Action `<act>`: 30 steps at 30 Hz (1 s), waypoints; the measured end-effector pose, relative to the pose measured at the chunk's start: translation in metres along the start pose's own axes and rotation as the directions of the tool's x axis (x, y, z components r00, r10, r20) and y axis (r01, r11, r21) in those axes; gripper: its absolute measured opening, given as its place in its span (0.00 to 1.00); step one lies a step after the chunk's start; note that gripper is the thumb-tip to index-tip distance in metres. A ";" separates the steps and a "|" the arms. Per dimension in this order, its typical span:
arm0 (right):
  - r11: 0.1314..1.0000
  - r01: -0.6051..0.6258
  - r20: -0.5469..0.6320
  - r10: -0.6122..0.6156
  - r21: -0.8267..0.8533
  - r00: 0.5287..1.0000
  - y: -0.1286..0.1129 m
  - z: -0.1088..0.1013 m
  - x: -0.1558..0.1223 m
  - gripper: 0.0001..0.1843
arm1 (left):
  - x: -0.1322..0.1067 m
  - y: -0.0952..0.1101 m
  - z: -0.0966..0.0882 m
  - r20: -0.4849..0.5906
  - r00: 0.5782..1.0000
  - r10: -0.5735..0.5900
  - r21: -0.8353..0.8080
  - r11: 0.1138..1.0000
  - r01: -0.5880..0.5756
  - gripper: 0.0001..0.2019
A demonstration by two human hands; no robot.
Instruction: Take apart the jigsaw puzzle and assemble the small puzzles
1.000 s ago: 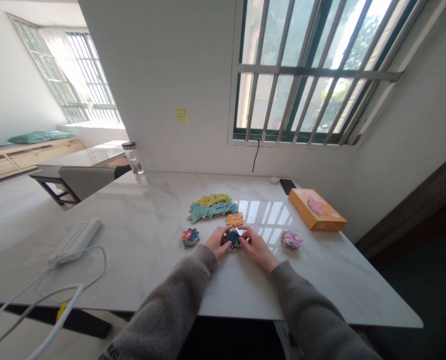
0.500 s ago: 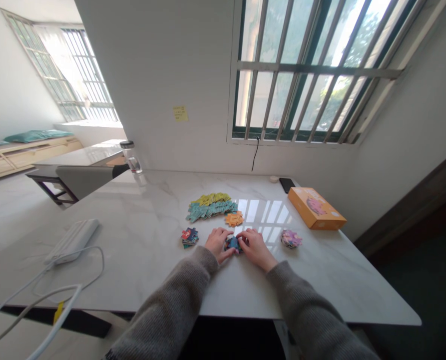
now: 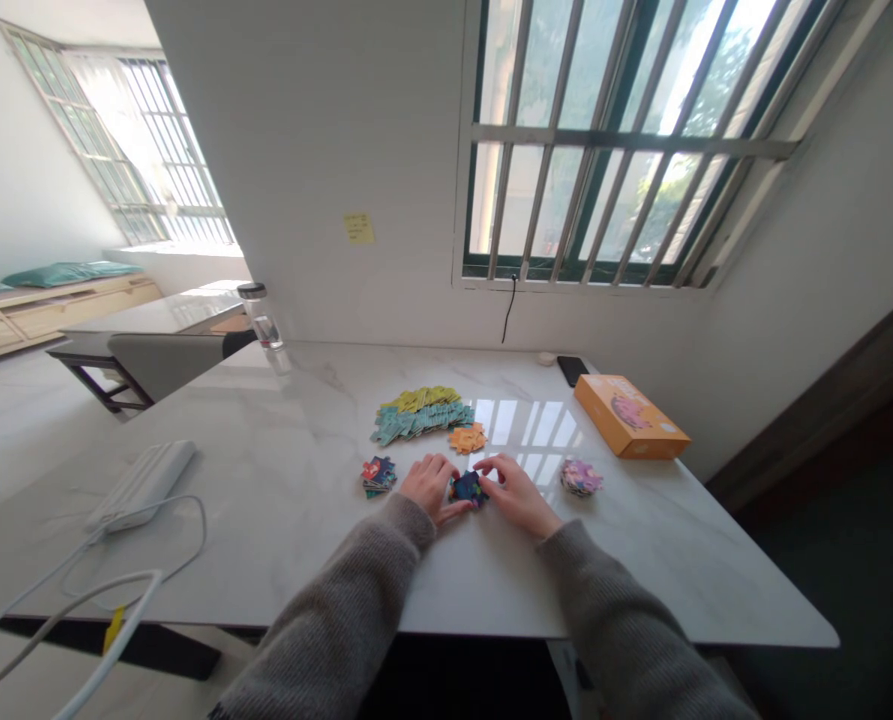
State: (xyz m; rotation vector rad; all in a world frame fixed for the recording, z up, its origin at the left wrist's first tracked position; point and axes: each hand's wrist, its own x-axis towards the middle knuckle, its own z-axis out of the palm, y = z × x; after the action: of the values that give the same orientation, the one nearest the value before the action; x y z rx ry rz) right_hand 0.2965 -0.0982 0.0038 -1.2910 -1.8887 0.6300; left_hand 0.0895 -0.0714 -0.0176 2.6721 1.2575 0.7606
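Note:
On the white marbled table a small stack of dark blue jigsaw puzzle pieces lies between my two hands. My left hand curls about the stack's left side, thumb at its near edge and fingers at its far edge. From the right, my right hand has thumb and index finger bent at the stack's right edge; the fingertips partly cover the pieces there. Left of my hands is a stack of red and navy puzzle pieces. A pile of orange pieces lies just beyond them.
Green and teal puzzle pieces spread farther back. Pink-purple pieces lie to the right, before an orange box and a phone. A white power strip with cables is at left; a bottle stands at the back left corner.
The lighter blue surface atop the middle stack has given way to a dark blue one with green spots. My right fingers have parted slightly, and more of the stack shows.

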 end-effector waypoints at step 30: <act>0.902 -0.042 0.038 0.028 0.429 0.999 -0.014 -0.005 -0.001 0.23 | -0.013 0.023 -0.021 -0.120 0.977 0.177 -0.153 0.969 -0.194 0.16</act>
State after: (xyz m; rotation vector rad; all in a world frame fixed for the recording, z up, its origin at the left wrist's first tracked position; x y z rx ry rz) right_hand 0.2928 -0.1040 0.0168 -1.0305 -1.6294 1.0263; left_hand 0.0892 -0.0986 0.0020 2.6705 0.9256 0.9952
